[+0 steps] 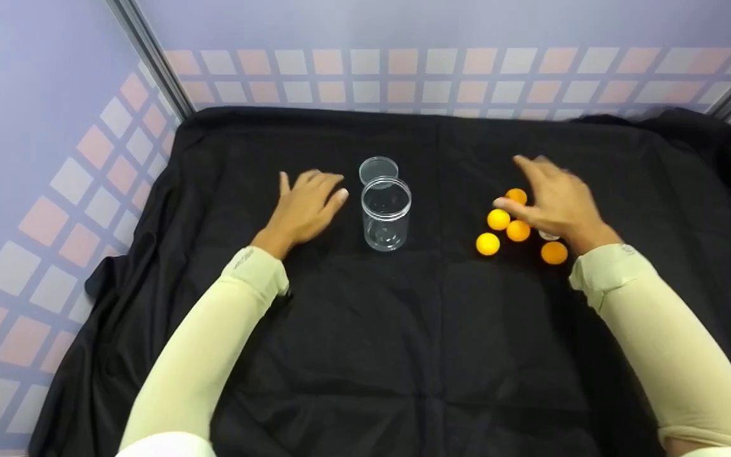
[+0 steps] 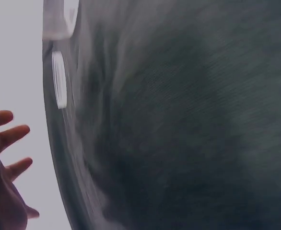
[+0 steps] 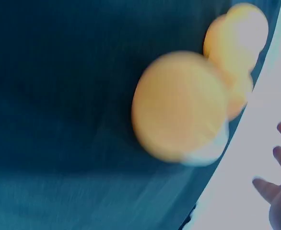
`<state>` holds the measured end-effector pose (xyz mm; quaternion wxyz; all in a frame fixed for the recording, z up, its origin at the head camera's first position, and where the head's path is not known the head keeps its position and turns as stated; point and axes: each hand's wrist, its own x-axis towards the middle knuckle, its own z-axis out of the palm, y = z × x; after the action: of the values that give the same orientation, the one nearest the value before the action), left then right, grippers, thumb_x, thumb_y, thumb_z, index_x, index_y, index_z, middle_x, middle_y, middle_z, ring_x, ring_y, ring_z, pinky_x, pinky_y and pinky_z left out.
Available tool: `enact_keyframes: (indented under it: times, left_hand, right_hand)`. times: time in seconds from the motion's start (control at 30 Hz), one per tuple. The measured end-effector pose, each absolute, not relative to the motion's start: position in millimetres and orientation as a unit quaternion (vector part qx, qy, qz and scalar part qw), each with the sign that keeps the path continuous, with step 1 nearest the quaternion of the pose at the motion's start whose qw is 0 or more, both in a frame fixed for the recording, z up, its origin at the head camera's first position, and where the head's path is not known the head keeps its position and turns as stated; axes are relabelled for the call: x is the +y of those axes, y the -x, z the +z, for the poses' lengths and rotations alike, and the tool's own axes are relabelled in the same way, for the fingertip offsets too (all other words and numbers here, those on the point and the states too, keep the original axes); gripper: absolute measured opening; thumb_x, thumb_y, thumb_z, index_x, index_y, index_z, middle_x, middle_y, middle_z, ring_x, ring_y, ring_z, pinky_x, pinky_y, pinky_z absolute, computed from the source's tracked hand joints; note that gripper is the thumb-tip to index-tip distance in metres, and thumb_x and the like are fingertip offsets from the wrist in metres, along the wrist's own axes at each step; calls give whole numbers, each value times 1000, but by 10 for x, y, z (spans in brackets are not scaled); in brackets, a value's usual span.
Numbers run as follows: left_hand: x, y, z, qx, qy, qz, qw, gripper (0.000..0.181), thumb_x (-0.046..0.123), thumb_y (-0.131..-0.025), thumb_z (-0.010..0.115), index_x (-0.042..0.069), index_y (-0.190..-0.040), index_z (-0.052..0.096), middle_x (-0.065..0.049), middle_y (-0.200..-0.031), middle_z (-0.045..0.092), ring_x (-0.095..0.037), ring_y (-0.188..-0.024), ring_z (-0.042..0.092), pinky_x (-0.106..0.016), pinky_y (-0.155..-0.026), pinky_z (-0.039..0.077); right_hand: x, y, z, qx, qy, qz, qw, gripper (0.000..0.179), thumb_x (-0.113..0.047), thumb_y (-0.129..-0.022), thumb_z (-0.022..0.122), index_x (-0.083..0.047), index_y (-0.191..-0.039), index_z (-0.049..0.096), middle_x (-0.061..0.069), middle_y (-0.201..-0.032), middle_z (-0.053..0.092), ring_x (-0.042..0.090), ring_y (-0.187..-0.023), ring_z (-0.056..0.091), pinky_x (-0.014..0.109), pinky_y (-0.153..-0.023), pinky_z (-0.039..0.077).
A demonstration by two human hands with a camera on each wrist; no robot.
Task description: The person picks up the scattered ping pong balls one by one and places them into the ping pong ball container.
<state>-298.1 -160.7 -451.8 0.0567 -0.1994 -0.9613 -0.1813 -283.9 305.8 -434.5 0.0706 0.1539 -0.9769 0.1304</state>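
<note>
An open clear plastic jar stands upright on the black cloth, and its clear round lid lies just behind it. To the left of the jar, my left hand hovers with fingers spread, holding nothing; the left wrist view also shows the lid. My right hand is over a loose group of orange table tennis balls, fingers extended and thumb apart. It partly covers the group, including a whitish ball. In the right wrist view an orange ball looms close, with the whitish one behind it.
A wrinkled black cloth covers the table and hangs over its left side. Purple panels with pink and white squares stand behind and at the sides, joined by grey metal posts.
</note>
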Motion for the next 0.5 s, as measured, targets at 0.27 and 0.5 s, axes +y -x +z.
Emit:
enact_keyframes:
  times: [0.27, 0.5]
  left_hand:
    - [-1261, 2691, -4549, -921, 268, -271, 79, 96, 76, -86, 57, 7, -151, 40, -4, -137, 61, -27, -135, 49, -63, -121, 18]
    - [-879, 2568, -4560, -921, 274, -264, 78, 95, 74, -81, 66, 8, -146, 44, -5, -129, 62, -24, -121, 57, -57, -115, 29]
  right_hand:
    - [2229, 2692, -4442, -926, -283, 183, 170, 100, -75, -68, 78, -17, -146, 53, 8, -123, 69, 34, -111, 63, 58, -88, 47]
    - [1756, 2497, -4436, -906, -293, 274, 135, 96, -68, -74, 80, -12, -146, 51, 9, -123, 70, 30, -111, 66, 52, -96, 50]
